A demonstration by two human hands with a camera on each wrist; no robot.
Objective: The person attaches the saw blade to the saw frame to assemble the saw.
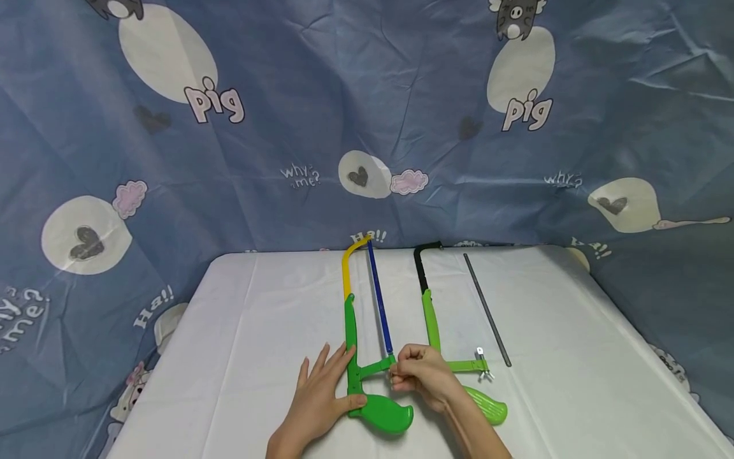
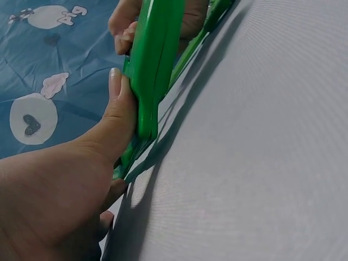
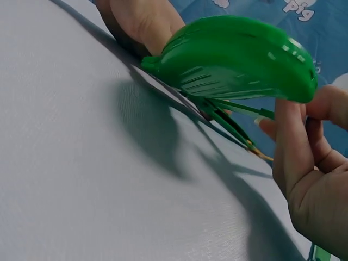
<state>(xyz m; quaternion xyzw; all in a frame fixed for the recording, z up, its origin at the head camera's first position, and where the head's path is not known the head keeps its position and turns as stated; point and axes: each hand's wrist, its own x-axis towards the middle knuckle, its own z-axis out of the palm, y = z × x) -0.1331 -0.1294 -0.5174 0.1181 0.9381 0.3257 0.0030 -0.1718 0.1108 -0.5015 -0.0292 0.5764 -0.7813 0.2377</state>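
Steadying the green-yellow hacksaw (image 1: 351, 325) is best done by the spread left hand (image 1: 321, 398) while its crossbar (image 1: 375, 368), pinched by the right hand (image 1: 423, 376), is worked gently.

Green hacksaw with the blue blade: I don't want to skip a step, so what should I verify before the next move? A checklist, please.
1. Left hand touching the green frame: ok.
2. Right hand at the crossbar's outer end: ok.
3. Blue blade spanning from the yellow arm to the crossbar: ok.
4. Blade tightness: cannot tell; the right hand covers the crossbar's end, and no view shows tension.
5. Lime-green hacksaw fitted with a blade: not ok; the grey blade lies loose to its right.
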